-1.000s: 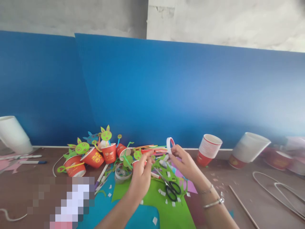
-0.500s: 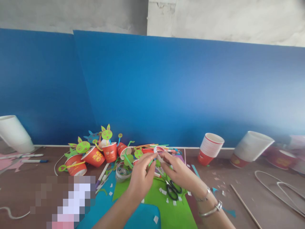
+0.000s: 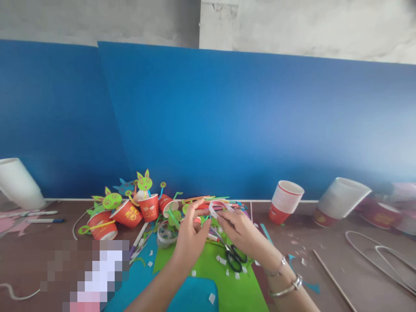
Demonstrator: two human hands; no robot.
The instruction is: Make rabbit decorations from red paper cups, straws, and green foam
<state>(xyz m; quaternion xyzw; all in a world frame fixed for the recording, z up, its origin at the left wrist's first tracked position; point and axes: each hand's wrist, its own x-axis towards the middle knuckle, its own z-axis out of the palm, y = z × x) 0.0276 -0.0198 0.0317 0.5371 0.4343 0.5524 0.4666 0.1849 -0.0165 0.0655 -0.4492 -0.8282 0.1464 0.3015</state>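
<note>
The right hand (image 3: 239, 226) hides part of a white ring (image 3: 212, 209); a red container (image 3: 381, 216) blurs at far right (its print unreadable), while a pixelated patch (image 3: 97, 275) masks the lower left.

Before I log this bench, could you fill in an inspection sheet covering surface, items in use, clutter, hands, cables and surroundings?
Surface: brown tabletop, partly under a green sheet and a blue sheet.
Items in use: white ring, like a tape roll.
Clutter: white paper scraps, black-handled scissors, stacked cups.
Hands: right hand grips the white ring; left hand beside it, contact unclear.
Cables: white cord looped at right, second cord at lower left.
Surroundings: blue panel behind, grey wall above.
</note>
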